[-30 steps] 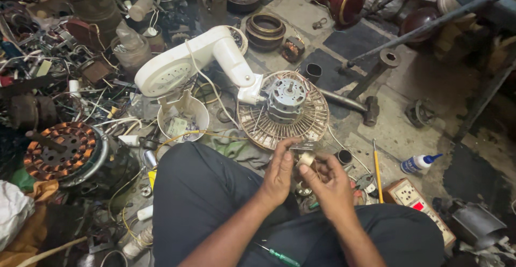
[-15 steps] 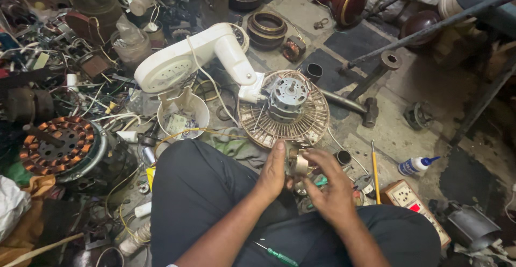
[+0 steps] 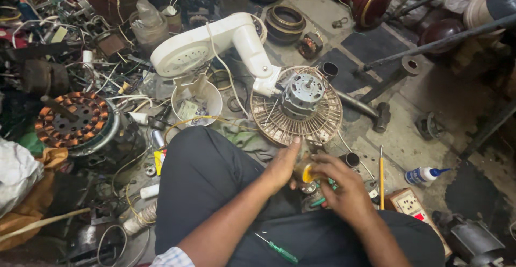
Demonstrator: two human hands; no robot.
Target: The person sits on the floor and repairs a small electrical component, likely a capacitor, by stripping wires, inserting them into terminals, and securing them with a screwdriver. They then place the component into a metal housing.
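A small yellow roll [image 3: 304, 173] is held between the two hands just above the lap, close to the near rim of the round fan grille [image 3: 277, 127]. The left hand [image 3: 283, 165] is cupped against the roll's left side, thumb raised toward the grille; its fingers are curled but how tightly they close cannot be told. The right hand [image 3: 344, 186] is laid over the roll from the right, fingers bent and closed around it. The grille carries a grey motor [image 3: 302, 94] at its centre and is joined to a white fan body [image 3: 209, 46] lying on its side. Little free floor is left around the hands: a small metal cylinder [image 3: 351, 160], a yellow-handled tool [image 3: 381, 175] and a white glue bottle [image 3: 424, 175] lie just to the right, with a switch box [image 3: 411, 204] near the right knee. A green-handled screwdriver [image 3: 278, 249] rests on the dark trousers [image 3: 204, 175]. To the left, a copper-wound stator [image 3: 70, 119] and tangled wires crowd the floor edge.
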